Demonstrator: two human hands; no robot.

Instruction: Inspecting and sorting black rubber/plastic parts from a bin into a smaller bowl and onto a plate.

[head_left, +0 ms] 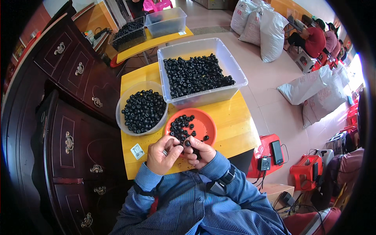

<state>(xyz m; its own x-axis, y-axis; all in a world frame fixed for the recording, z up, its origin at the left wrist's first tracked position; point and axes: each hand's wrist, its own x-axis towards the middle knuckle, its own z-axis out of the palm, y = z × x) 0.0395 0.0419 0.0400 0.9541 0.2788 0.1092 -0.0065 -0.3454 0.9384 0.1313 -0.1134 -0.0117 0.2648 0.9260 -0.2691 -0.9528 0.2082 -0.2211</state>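
My left hand point(162, 154) and my right hand point(199, 152) meet over the near rim of a shallow orange-red dish point(208, 124). Between the thumb and fingers of my right hand is a small round black piece point(187, 143), with more black pieces showing below in its curled fingers. My left hand is closed beside it, thumb against the fingers; whatever it pinches is too small to make out. Loose black ring-like pieces point(181, 124) lie in the dish. Left of it stands a round clear tub point(120, 117) full of them. Behind is a large clear bin point(203, 100) with many more.
All this stands on a yellow table point(237, 121), with a white label point(137, 151) at its left. Dark wooden drawers point(74, 145) line the left side. Red stools, one bearing a phone point(277, 152), are at right. White sacks point(273, 35) and seated people point(313, 41) are farther back.
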